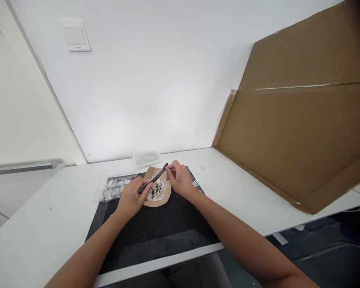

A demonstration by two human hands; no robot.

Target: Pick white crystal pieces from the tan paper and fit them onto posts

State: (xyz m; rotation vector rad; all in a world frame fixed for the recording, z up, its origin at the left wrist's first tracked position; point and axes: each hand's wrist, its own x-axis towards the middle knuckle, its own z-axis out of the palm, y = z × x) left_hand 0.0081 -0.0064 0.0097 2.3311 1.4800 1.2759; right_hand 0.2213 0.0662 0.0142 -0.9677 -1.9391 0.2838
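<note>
A narrow black strip (153, 178) with a pale edge slants up to the right between my hands. My left hand (133, 196) is closed around its lower end, the thumb lying along it. At the upper end, my right hand (180, 178) is closed in a pinch at the strip's tip. Beneath the strip lies a round brown paper sheet (160, 203). Small white and black scraps (157, 192) are heaped on that paper. What the strip is made of I cannot make out.
A black mat (156, 228) covers part of the white table (237, 200). To the left is a clear compartment box (111, 190) with pale pieces. A translucent tray (147, 159) stands by the wall. A large cardboard sheet (291, 136) leans at the right.
</note>
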